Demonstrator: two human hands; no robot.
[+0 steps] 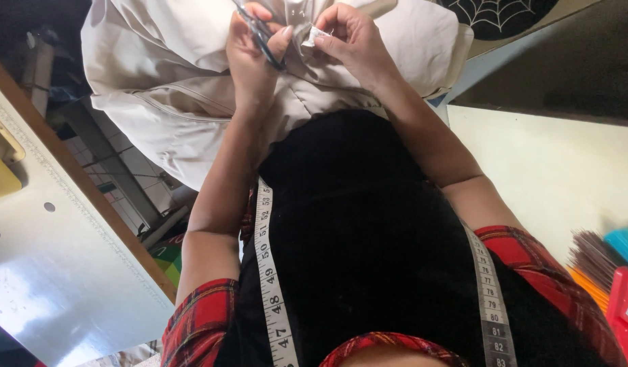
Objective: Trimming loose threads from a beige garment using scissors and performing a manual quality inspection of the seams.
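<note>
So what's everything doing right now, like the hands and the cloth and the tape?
Left hand: closed around small scissors.
Scissors: held in the left hand, blades against the cloth; open or shut cannot be told.
Right hand: fingers pinching a small white tag.
White tag: pinched, sticking out of the cloth.
Beige cloth: bunched up on the lap, crumpled.
Measuring tape: draped round the neck, both ends hanging.

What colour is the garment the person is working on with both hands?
The garment is plain pale beige or cream; the head view shows it.
</note>
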